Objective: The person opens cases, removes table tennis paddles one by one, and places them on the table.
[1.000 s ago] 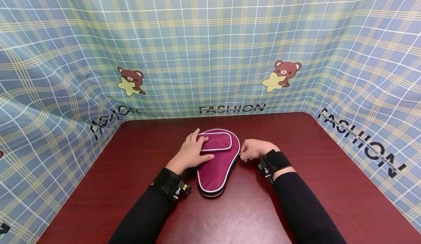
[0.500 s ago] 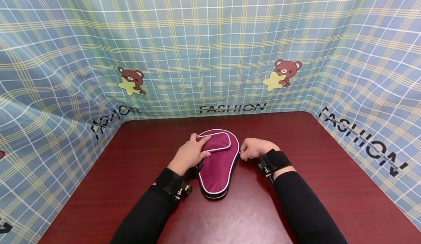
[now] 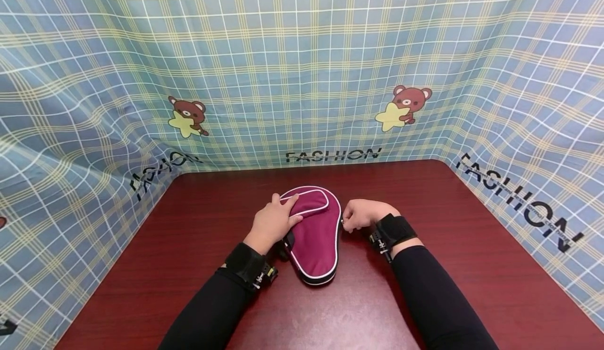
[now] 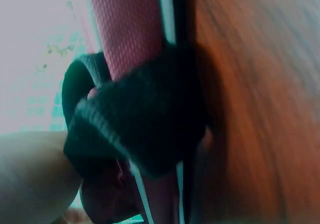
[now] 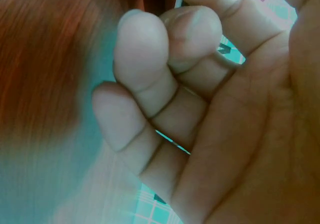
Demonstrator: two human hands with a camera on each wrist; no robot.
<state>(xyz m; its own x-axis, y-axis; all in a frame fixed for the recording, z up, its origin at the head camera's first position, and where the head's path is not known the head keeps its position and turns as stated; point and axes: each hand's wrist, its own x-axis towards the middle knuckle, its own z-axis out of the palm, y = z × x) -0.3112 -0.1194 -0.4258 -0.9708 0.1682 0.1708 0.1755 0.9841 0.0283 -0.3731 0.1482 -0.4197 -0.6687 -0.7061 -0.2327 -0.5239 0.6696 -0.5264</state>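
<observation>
A maroon table tennis paddle case (image 3: 314,242) with white piping and a raised front pocket (image 3: 309,201) lies on the table, its narrow end toward me. My left hand (image 3: 271,221) holds its upper left side, thumb and index finger on the pocket area. In the left wrist view a black strap loop (image 4: 145,114) crosses the edge of the case, close to the hand. My right hand (image 3: 360,214) is at the right edge, fingers curled, pinching what looks like the zipper pull (image 3: 342,221). The right wrist view shows the curled fingers (image 5: 142,49), which hide the pull.
The dark red wooden table (image 3: 401,297) carries the case. A blue and yellow checked cloth (image 3: 302,77) with bears and lettering hangs behind it and along both sides.
The narrow end of the case has swung to the right, and the case tilts. My left hand's fingers have drawn in on the pocket side. The right hand has stayed nearly in place.
</observation>
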